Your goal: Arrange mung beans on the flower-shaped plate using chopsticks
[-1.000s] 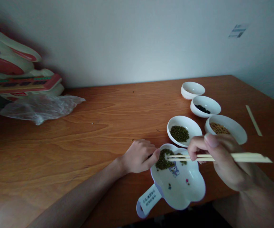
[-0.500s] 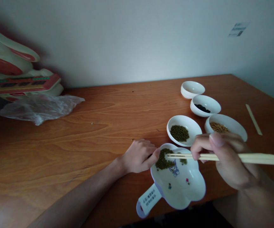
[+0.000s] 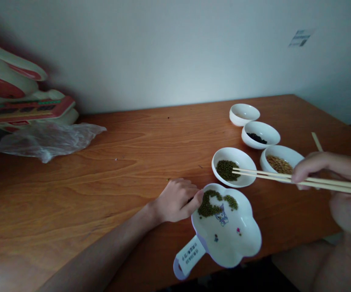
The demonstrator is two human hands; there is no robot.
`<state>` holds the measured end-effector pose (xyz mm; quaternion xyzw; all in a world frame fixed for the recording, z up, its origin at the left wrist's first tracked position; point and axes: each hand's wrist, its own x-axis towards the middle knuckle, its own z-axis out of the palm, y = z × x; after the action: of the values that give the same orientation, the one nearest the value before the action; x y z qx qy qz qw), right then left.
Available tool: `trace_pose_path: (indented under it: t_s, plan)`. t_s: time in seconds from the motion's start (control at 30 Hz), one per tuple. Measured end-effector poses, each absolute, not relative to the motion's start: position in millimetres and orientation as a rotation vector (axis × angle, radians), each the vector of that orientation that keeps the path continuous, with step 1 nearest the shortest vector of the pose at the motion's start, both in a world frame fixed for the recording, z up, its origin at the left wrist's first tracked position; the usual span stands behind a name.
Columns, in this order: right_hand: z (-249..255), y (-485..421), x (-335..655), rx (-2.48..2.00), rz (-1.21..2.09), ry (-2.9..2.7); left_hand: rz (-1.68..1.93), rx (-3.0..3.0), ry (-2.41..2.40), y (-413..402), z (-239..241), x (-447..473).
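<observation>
My left hand (image 3: 180, 200) rests on the table, its thumb and fingers closed on the upper left rim of a white flower-shaped dish (image 3: 239, 231) with a lilac, labelled handle. Small green beans (image 3: 207, 207) lie at the dish's far side, some in a separate patch. My right hand (image 3: 342, 164) holds a pair of wooden chopsticks (image 3: 272, 176). Their slightly parted tips are over the green beans (image 3: 225, 170) in a white bowl (image 3: 244, 160) just beyond the dish. Whether the tips pinch a bean is too small to tell.
A white bowl (image 3: 287, 152) of tan beans stands right, partly behind my right hand. Farther back are a bowl (image 3: 269, 132) with black pieces and another white bowl (image 3: 245, 115). A wooden stick (image 3: 317, 141) lies right. Left are a plastic bag (image 3: 50, 140) and a toy keyboard (image 3: 41, 107).
My right hand has moved right and away from me, carrying the chopstick tips from the flower-shaped dish to the bowl of green beans. My left hand stays on the dish's rim.
</observation>
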<state>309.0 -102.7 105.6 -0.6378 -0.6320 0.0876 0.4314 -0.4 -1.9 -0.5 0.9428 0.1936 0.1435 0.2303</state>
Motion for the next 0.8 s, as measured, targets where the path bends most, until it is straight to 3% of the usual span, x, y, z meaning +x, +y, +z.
trace_pose_path:
  t_s: [0.27, 0.8]
  plan:
    - [110.2, -92.9, 249.6, -1.366, 0.869, -1.790, 0.341, 2.601, 0.560, -2.8, -0.5, -0.4]
    - [107.2, -84.8, 244.3, -1.400, 0.882, -1.882, 0.358, 2.564, 0.512, -2.0, -0.2, -0.2]
